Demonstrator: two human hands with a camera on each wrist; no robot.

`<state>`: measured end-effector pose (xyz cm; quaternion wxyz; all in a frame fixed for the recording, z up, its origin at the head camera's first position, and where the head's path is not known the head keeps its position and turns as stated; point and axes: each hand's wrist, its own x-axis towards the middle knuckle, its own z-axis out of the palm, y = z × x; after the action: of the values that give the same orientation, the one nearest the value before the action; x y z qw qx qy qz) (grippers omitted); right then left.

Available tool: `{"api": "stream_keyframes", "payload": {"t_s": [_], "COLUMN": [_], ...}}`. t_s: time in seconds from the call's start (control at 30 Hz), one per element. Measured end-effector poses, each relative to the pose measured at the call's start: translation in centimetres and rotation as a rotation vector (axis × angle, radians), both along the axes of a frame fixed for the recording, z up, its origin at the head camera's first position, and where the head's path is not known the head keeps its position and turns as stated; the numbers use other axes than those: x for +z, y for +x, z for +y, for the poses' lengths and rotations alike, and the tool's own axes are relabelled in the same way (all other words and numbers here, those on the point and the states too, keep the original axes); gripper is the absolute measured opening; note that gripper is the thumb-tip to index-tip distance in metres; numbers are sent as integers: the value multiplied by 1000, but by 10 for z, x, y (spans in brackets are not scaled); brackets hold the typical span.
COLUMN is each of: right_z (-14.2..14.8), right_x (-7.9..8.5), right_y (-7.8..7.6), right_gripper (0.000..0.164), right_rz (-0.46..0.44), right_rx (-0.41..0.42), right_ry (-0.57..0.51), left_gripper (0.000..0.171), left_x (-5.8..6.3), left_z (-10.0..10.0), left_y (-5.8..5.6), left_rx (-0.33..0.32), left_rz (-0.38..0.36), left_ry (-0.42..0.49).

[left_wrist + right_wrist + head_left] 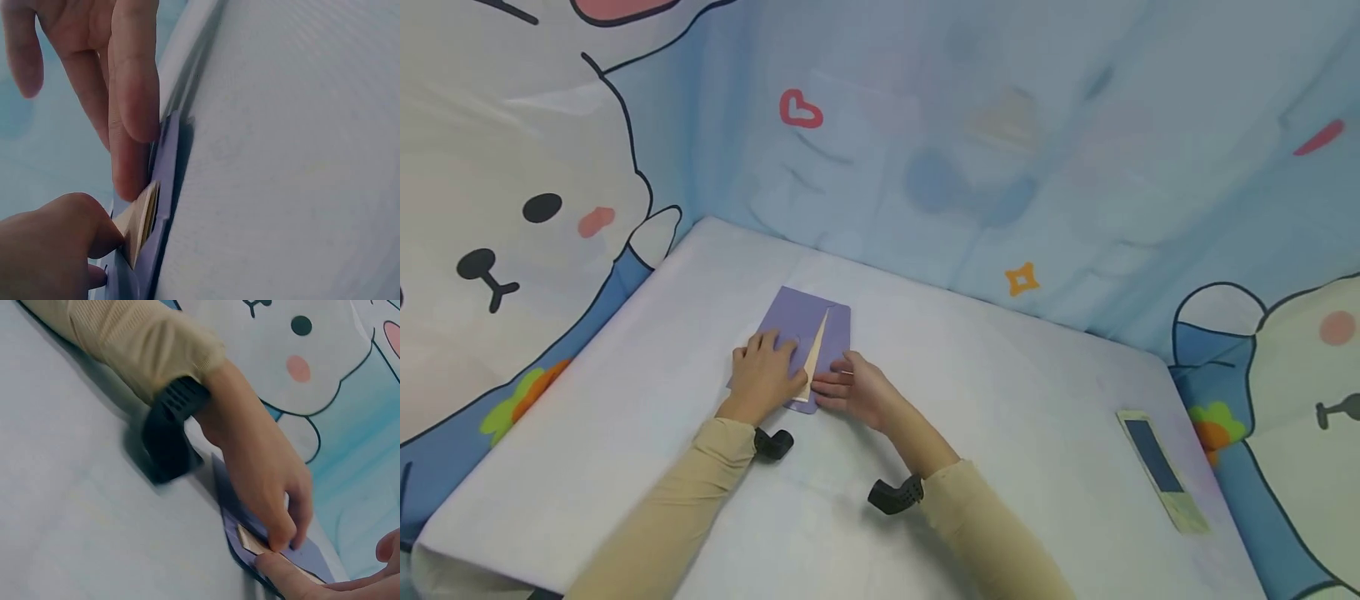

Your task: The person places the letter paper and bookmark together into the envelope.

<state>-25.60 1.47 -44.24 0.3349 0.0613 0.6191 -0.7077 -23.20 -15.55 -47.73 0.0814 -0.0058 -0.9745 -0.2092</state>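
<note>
The purple envelope (pixel 803 322) lies left on the white table (pixel 1000 400), its layered cream insert (pixel 816 352) partly exposed — work seemingly midway, neither fully covered nor out. The left hand (pixel 765 372) presses it, pinch unclear; the right hand's (pixel 867 393) loose, nearly straight fingers touch its near right edge.

Booth of sorts (cartoon-printed cloth walls (pixel 910 192))

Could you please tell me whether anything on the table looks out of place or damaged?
Nothing looks spilled or plainly damaged. Only the cream insert looks askew: in the head view it shows as a slanted wedge in the purple folder, narrow at the far end, wider at the near.
</note>
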Motion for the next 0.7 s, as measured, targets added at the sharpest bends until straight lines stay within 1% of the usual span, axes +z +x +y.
{"api": "stream_keyframes", "payload": {"t_s": [0.1, 0.2, 0.3, 0.43, 0.5, 0.57, 0.63, 0.7], "right_z": [-6, -8, -12, -18, -20, -22, -25, -28], "right_x": [-2, -4, -4, 0, 3, 5, 8, 11], "right_y": [8, 5, -14, -49, -64, -75, -83, -86], "right_gripper": [60, 59, 59, 62, 63, 63, 63, 64], "right_rz": [4, -1, -11, -15, -15, -19, -19, -14], "right_rx": [8, -32, -113, -194, -213, -221, -210, -190], "right_ry": [-26, -32, -36, -50, -33, -8, 14, 21], "left_gripper": [51, 52, 53, 53, 53, 53, 52, 51], "left_x": [1, -1, -2, -5, -6, -7, -7, -5], "left_z": [-1, 1, -1, -1, 0, 1, 2, 1], "left_y": [0, 0, -1, -1, -2, -2, -3, -4], "left_rx": [7, -1, 1, 18, 16, 11, 9, 15], "left_rz": [-2, -23, -39, -32, -26, -25, -15, -5], "left_ry": [7, 5, 5, -5, -13, -21, -23, -28]}}
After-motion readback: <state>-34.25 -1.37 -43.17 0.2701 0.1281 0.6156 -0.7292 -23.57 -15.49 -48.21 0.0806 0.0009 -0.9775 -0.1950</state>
